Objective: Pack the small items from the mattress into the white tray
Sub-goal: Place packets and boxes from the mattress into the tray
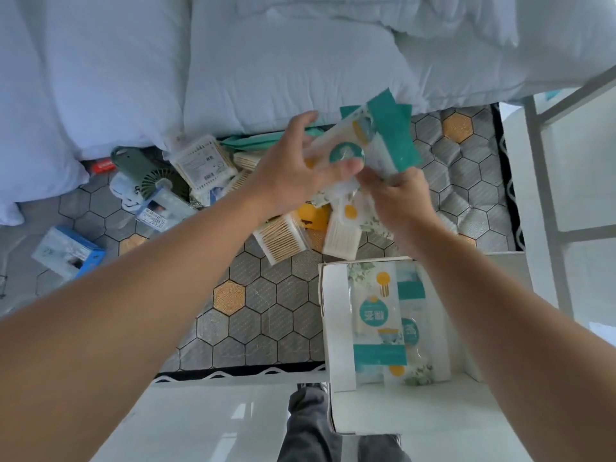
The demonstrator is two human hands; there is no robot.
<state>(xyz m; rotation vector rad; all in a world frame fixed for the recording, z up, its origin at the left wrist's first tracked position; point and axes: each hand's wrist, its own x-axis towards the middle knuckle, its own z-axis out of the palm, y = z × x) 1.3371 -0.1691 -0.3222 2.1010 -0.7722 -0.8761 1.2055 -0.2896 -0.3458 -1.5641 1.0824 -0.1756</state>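
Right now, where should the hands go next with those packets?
Probably down into the tray. Both the left hand and right hand hold teal packets above the mattress, and the tray already has similar ones, with room left.

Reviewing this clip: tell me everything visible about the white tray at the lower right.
The white tray is a shallow rectangular box, cardboard or plastic by its look, with low upright walls. It rests at the mattress's near right corner, overhanging the white floor. Inside lie flat, clear-wrapped packets with teal bands, round teal labels, yellow dots and leaf prints, overlapping along its length. Its left strip and near end are bare. The right forearm crosses above its far right corner; neither hand touches it.
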